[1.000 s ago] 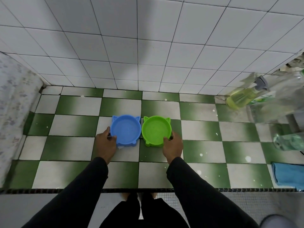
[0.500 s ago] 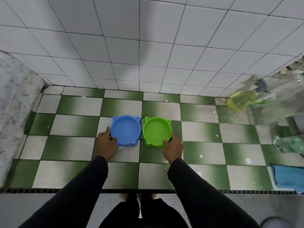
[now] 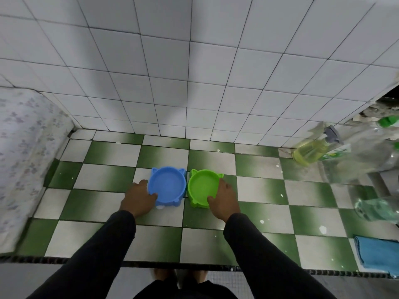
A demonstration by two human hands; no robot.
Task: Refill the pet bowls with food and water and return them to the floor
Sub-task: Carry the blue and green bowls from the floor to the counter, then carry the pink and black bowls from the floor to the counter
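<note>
Two cat-ear pet bowls sit side by side, nearly touching, on a green/white checkered tiled surface (image 3: 108, 178), approx mid-frame, a little out from the white tiled wall (image 3: 194, 72). Blue bowl (image 3: 168, 185) on the left, green bowl (image 3: 204, 186) on the right; both look empty inside, no food or water visible. Left hand (image 3: 138, 197) grips the blue bowl at its left/near rim: thumb hooked over the rim edge, fingers wrapped along the outer side. Right hand (image 3: 224, 198) grips the green bowl at its right/near rim, thumb over the lip, fingers round the outside wall. Both bowls appear to rest flat on the tiles, tho can't tell for sure if they're lifted a hair. Black sleeves on both arms. Off to the right, well apart from the bowls: a yellow-liquid spray bottle (image 3: 311, 152), blurred clear plastic bottles (image 3: 377, 208) w/ green caps, and a blue cloth (image 3: 377, 253) near the surface's front edge. Floral-pattern fabric (image 3: 23, 152) along the left side.
</note>
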